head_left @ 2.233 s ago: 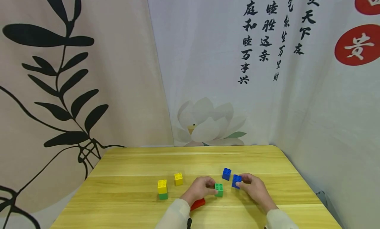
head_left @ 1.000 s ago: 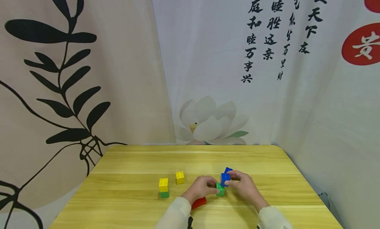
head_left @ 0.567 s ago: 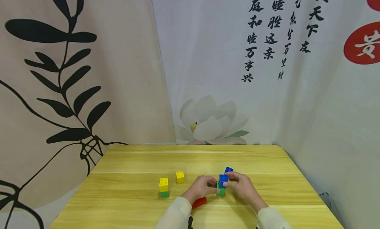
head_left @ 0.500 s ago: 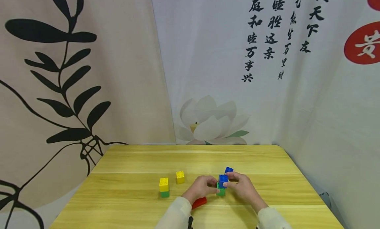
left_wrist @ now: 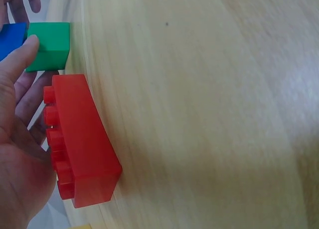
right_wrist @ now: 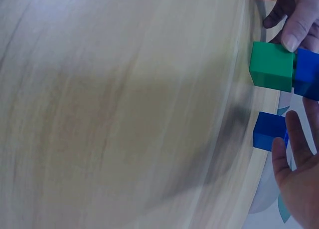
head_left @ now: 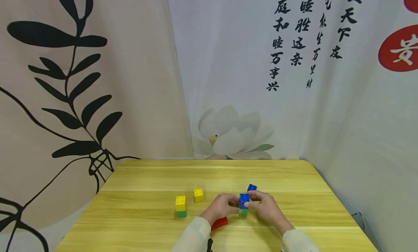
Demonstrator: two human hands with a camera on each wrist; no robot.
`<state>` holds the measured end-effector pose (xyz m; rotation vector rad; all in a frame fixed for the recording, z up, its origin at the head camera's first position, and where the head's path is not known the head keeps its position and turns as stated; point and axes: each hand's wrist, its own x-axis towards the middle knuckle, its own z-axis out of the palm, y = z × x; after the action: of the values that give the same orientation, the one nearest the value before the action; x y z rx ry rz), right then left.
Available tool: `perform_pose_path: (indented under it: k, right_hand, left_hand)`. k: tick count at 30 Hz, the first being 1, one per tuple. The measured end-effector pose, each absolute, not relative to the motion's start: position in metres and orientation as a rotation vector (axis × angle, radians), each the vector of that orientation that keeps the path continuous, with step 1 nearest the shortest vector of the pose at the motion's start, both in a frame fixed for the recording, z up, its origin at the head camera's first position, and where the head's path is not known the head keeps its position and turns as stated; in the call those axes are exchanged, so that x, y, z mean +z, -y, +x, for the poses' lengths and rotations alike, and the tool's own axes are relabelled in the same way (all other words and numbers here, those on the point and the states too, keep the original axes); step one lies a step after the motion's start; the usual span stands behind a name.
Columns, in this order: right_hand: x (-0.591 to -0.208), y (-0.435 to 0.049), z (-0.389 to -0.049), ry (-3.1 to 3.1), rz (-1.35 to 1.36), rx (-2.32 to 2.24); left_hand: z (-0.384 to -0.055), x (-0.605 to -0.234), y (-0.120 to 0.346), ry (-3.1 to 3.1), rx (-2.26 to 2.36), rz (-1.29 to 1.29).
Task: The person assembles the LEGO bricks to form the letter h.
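My left hand (head_left: 221, 207) pinches a green toy brick (head_left: 243, 212) that stands on the wooden table. Directly above it, a blue brick (head_left: 244, 201) is held between the thumb and fingers of my right hand (head_left: 267, 207). The right wrist view shows the blue brick lined up against the studded side of the green one, with a thin dark gap between them. Just behind my right fingers sits a second blue brick (head_left: 251, 187), partly covered. Under my left wrist lies a long red brick (left_wrist: 84, 139), tipped on its side with studs facing the palm.
To the left stands a stack, a yellow brick (head_left: 180, 203) on top of a green brick (head_left: 181, 214). A single yellow brick (head_left: 198, 195) sits a little farther back. Printed cloth (head_left: 228, 81) hangs behind the table (head_left: 147, 183).
My right hand has brought the blue brick leftward from the table and down onto the green brick. My left hand has kept its grip in almost the same spot.
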<state>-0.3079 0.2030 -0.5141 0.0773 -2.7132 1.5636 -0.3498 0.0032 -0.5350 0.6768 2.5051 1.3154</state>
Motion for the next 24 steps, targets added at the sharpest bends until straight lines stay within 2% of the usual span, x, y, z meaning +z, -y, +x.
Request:
perform_pose_path:
  k: [24]
  right_hand:
    - [-0.5133, -0.2065, -0.3055, 2.73, 0.119, 1.551]
  left_hand:
    - [-0.3448, -0.5313, -0.004, -2.5, 1.319, 0.643]
